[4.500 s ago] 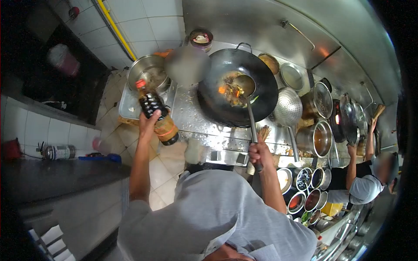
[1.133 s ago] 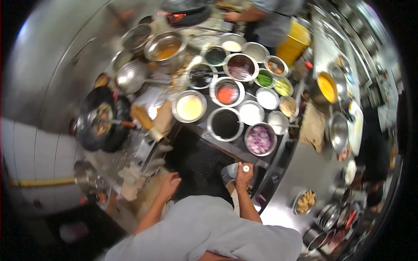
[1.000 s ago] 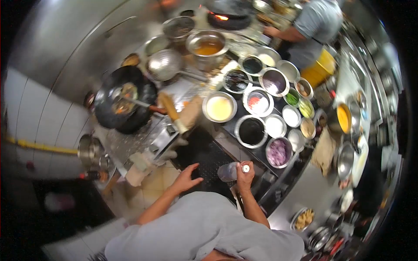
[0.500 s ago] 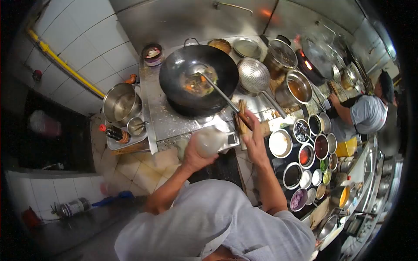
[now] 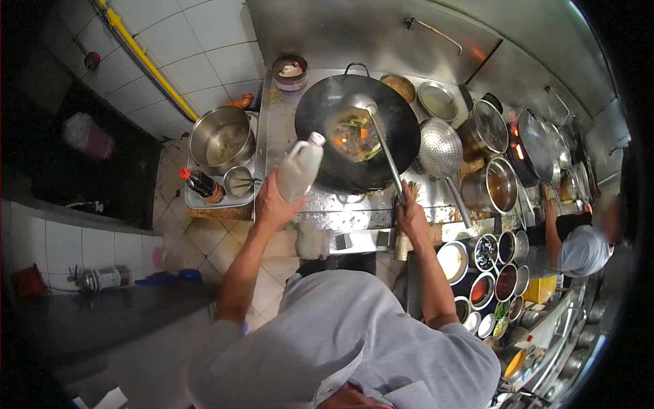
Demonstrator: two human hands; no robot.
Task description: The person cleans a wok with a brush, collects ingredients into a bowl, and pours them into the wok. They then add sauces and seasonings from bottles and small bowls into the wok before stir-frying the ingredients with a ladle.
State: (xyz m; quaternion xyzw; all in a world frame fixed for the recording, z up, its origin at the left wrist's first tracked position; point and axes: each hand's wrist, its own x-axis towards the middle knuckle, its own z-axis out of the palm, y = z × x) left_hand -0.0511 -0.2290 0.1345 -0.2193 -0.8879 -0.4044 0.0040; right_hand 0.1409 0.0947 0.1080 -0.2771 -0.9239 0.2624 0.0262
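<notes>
My left hand (image 5: 276, 204) grips a translucent plastic bottle (image 5: 300, 169) with a pale cap, held slightly tilted at the front left of the wok. My right hand (image 5: 411, 217) is closed round the handle of a long metal ladle (image 5: 387, 150). The ladle's bowl rests inside the black wok (image 5: 402, 126), at the back of the food. Pieces of orange, green and brown food (image 5: 355, 136) lie in the wok's middle. Right of the wok is a perforated strainer (image 5: 440, 146), and a bamboo brush (image 5: 403, 238) lies beside my right hand.
At left, a steel pot (image 5: 221, 136) and a dark sauce bottle (image 5: 203, 185) with a red cap stand on a tray. Several bowls of ingredients (image 5: 452, 262) stand at right, below a pot of brown liquid (image 5: 501, 185). Another person (image 5: 579, 249) works at the far right.
The view has turned back from the bowls to the wok. My left hand has brought the translucent bottle upright towards the wok's left edge. The ladle has stayed in my right hand since half a second ago.
</notes>
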